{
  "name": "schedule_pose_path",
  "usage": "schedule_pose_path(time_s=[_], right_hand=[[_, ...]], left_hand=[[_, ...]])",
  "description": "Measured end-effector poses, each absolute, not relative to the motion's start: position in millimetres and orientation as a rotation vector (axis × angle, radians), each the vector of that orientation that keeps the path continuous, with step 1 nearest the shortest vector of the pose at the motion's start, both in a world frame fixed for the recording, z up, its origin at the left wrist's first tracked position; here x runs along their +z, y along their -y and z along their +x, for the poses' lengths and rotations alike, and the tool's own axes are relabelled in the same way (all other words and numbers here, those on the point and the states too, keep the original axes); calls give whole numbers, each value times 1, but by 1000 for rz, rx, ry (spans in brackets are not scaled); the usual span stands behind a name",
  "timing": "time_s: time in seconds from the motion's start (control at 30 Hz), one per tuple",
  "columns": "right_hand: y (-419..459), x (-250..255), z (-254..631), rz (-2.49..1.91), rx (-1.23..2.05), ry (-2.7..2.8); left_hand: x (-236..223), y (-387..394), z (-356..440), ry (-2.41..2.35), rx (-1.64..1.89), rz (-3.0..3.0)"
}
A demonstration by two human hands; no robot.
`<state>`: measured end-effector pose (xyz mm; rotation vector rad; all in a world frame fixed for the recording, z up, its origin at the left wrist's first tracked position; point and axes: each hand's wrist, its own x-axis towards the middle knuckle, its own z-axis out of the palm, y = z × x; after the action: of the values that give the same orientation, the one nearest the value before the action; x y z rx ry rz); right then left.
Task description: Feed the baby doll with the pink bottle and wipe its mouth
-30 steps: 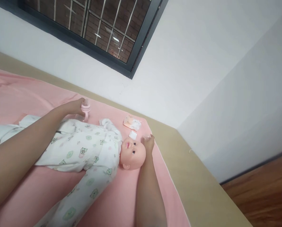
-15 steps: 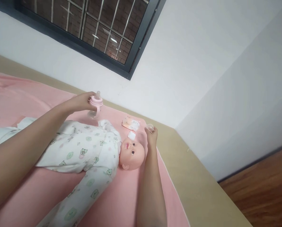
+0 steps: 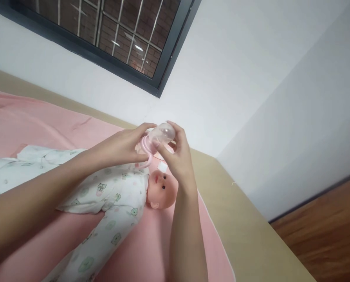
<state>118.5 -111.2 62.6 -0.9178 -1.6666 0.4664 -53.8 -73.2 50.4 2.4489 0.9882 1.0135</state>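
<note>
Above the doll's chest and head, a baby bottle (image 3: 147,144) with a pink collar and pink handle is tilted to the upper right. My left hand (image 3: 134,145) is closed round it near the collar. A clear domed cap (image 3: 165,133) covers the bottle's teat end, and my right hand (image 3: 177,150) grips it between thumb and fingers. Whether the cap is fully seated I cannot tell. Just below my hands lies a baby doll (image 3: 162,190) on its back, in white clothes with green and pink prints.
A pink sheet (image 3: 151,243) is spread under the doll on a pale wooden surface (image 3: 236,219). Beside the doll's head lies a small white square (image 3: 162,167). A printed packet behind it is mostly hidden by my hands. The wall and barred window (image 3: 128,35) stand beyond.
My hands have come together from apart. My left hand brought the bottle rightward and tilted it; my right hand brought the clear cap leftward and up onto the teat end.
</note>
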Motion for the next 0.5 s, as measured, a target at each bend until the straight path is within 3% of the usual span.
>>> schedule_pose_path(time_s=[0.5], right_hand=[[103, 48, 109, -924, 651, 1699]], left_hand=[[60, 78, -52, -1080, 1061, 2301]])
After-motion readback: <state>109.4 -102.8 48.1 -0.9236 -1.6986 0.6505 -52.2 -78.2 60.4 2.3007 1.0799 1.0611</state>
